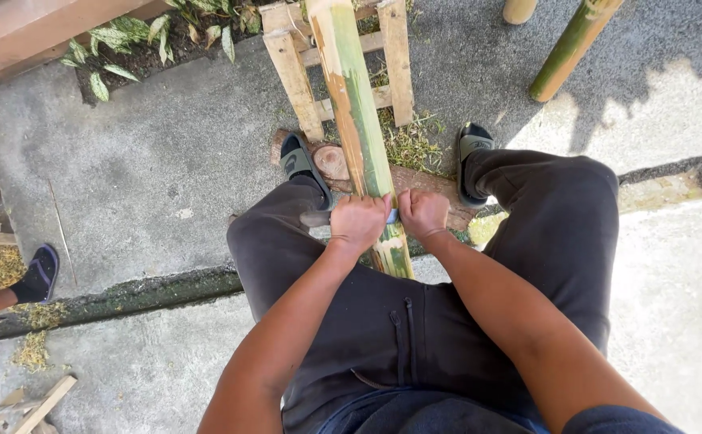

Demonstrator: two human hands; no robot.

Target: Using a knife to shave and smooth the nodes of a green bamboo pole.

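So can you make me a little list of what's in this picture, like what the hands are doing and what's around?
left hand: closed around a tool handle, against the bamboo pole
right hand: gripping the other end of the same tool
tool: mostly hidden, lies across the pole
pole: green and tan, leaning on a wooden frame
feet: in sandals, either side of a log
ground: concrete, with shavings
nearby: another person's foot at left

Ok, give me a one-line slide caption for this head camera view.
Seated person's left hand and right hand grip a blade across a green bamboo pole resting on a wooden frame.
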